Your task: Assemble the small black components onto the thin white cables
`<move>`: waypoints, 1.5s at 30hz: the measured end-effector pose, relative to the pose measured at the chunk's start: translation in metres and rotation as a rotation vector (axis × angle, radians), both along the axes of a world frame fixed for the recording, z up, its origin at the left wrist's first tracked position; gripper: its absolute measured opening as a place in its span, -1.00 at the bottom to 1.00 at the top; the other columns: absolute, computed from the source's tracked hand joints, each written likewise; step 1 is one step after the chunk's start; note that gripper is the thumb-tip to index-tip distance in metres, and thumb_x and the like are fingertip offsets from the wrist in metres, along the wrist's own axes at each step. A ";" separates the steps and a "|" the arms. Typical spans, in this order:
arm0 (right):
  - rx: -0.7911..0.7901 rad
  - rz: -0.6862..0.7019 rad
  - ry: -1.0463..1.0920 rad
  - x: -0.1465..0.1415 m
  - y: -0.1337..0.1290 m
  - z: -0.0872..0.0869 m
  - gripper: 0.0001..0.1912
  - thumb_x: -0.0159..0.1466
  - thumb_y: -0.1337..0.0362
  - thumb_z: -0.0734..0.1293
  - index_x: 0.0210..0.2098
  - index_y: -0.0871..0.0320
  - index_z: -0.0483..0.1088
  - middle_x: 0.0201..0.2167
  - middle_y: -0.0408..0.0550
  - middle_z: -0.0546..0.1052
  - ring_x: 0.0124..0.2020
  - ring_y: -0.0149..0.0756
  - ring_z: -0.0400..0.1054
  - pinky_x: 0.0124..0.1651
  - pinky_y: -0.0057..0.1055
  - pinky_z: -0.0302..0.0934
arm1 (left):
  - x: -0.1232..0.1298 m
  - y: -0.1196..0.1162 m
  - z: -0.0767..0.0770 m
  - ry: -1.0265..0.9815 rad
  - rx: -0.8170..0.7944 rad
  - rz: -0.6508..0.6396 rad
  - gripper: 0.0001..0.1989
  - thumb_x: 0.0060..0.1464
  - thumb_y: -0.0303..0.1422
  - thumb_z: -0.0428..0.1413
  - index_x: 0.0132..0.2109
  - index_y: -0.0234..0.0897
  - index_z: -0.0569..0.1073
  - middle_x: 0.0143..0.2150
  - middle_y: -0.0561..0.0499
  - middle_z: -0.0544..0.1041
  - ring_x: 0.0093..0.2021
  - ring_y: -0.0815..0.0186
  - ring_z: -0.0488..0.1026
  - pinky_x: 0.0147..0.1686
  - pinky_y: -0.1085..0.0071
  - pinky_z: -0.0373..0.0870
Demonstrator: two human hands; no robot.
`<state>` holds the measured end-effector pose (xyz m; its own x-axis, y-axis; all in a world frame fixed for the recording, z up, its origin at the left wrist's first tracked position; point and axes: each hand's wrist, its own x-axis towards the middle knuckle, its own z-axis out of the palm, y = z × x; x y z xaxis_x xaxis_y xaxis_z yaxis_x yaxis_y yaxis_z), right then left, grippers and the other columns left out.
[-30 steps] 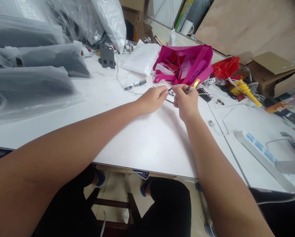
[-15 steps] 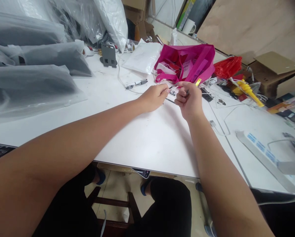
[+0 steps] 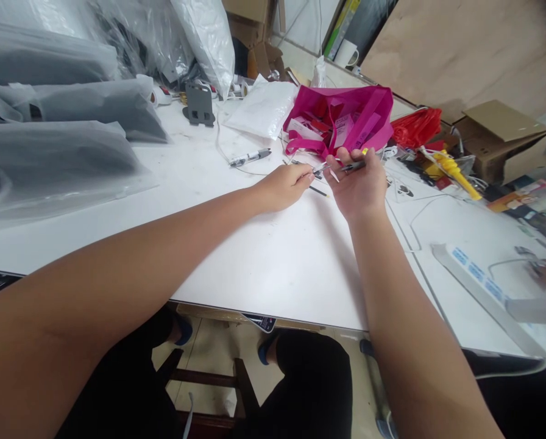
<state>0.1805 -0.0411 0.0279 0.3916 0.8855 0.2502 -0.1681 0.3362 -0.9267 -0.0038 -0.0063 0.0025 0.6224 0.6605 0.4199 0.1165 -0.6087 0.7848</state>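
My left hand [image 3: 289, 185] is closed in a pinch on a thin clear piece [image 3: 319, 169], too small to name, over the white table. Palm up, my right hand [image 3: 361, 183] has its fingers partly spread and a dark pen part [image 3: 353, 166] lying across them, held near the thumb. Below the hands, a thin black stick [image 3: 319, 191] with a yellowish tip lies on the table. A pen [image 3: 250, 158] with a clear and black barrel rests left of them. Directly behind my right hand is the pink bag [image 3: 368, 119].
The white table [image 3: 264, 256] carries grey plastic-wrapped packages [image 3: 58, 158] at the left, a grey stand [image 3: 200, 105] and a white pouch [image 3: 264, 108] at the back. At the right are a power strip [image 3: 474, 274], cables, a red bag [image 3: 417, 127] and an open carton [image 3: 501, 137].
My right hand has turned palm up and its fingers have opened out, showing the dark pen part. The black stick below the hands now shows more clearly. My left hand has barely moved.
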 end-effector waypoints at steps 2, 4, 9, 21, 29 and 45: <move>-0.004 0.041 0.015 -0.005 -0.002 0.000 -0.49 0.34 -0.30 0.30 -0.35 0.01 0.33 -0.22 -0.13 0.66 0.02 -0.10 0.60 -0.03 -0.11 0.47 | 0.000 0.000 0.000 0.012 0.006 -0.013 -0.71 0.42 -0.34 -0.05 -0.36 -0.20 0.23 -0.40 0.07 0.32 -0.35 0.31 0.25 -0.25 0.27 0.14; -0.008 0.074 0.039 -0.009 -0.003 0.000 -0.52 0.34 -0.28 0.32 -0.33 -0.01 0.35 -0.22 -0.15 0.67 0.02 -0.11 0.60 0.00 -0.07 0.49 | 0.000 0.000 0.000 0.021 0.013 -0.030 -0.71 0.41 -0.33 -0.04 -0.36 -0.20 0.22 -0.39 0.08 0.32 -0.35 0.31 0.25 -0.26 0.27 0.13; -0.035 0.107 0.100 -0.011 -0.002 -0.002 -0.59 0.35 -0.23 0.37 -0.31 -0.04 0.36 -0.24 -0.18 0.69 -0.03 -0.14 0.63 0.07 -0.03 0.55 | 0.000 -0.001 0.001 0.035 0.015 -0.041 -0.71 0.40 -0.33 -0.03 -0.36 -0.20 0.22 -0.39 0.08 0.31 -0.34 0.32 0.25 -0.27 0.29 0.11; -0.091 0.145 0.052 -0.024 -0.005 -0.003 -0.59 0.41 -0.20 0.31 -0.30 0.00 0.36 -0.18 -0.15 0.71 0.11 -0.12 0.59 0.04 -0.12 0.51 | 0.001 -0.001 -0.003 0.037 0.008 -0.036 -0.74 0.39 -0.33 -0.02 -0.34 -0.21 0.26 -0.37 0.06 0.37 -0.36 0.32 0.26 -0.29 0.28 0.11; -0.065 0.148 -0.014 -0.023 -0.005 -0.005 -0.51 0.32 -0.32 0.34 -0.28 -0.02 0.38 -0.12 -0.16 0.71 0.06 -0.12 0.60 -0.07 -0.17 0.50 | -0.001 -0.003 0.000 0.031 0.021 -0.026 -0.74 0.39 -0.33 -0.03 -0.35 -0.20 0.27 -0.36 0.04 0.40 -0.31 0.29 0.33 -0.25 0.28 0.16; -0.157 0.227 -0.101 -0.045 -0.011 -0.011 -0.42 0.27 -0.42 0.33 -0.30 -0.03 0.44 -0.16 -0.11 0.69 0.00 -0.15 0.58 -0.03 -0.16 0.51 | 0.003 -0.004 -0.001 0.034 0.020 0.035 -0.76 0.40 -0.27 0.01 -0.22 -0.27 0.45 -0.13 -0.13 0.59 -0.13 0.19 0.50 -0.12 0.23 0.34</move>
<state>0.1356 -0.0519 0.0166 0.1592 0.9786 0.1305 -0.1272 0.1514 -0.9802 -0.0004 -0.0103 0.0016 0.6133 0.6734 0.4127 0.1639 -0.6197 0.7675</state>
